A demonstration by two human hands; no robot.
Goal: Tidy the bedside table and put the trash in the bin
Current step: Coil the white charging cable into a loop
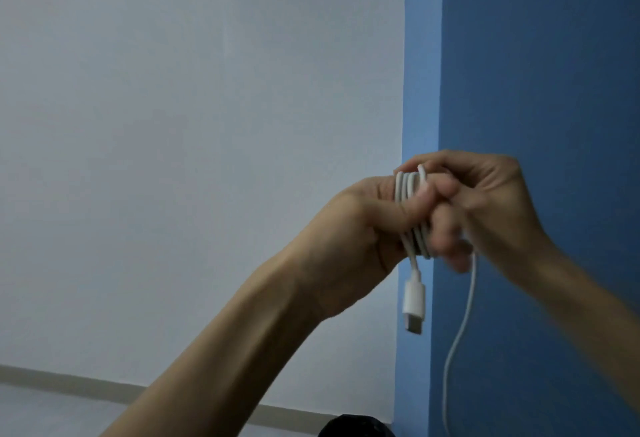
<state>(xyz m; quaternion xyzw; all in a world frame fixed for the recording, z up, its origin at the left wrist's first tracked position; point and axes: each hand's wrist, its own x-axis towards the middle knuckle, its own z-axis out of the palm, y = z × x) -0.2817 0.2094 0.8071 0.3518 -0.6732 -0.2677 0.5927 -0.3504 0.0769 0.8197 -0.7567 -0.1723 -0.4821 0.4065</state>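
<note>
A white charging cable (412, 215) is wound in several loops around the fingers of my left hand (349, 246), held up in front of the wall. Its white plug end (414, 305) dangles below that hand. My right hand (485, 204) pinches the cable beside the loops, and the loose end of the cable (460, 332) hangs down from it past the bottom of the view. The bedside table and the bin are out of view.
A pale grey wall (190, 159) fills the left, a blue wall (536, 73) the right. A skirting board (69, 381) runs along the floor at the bottom left. A dark rounded object (353, 428) shows at the bottom edge.
</note>
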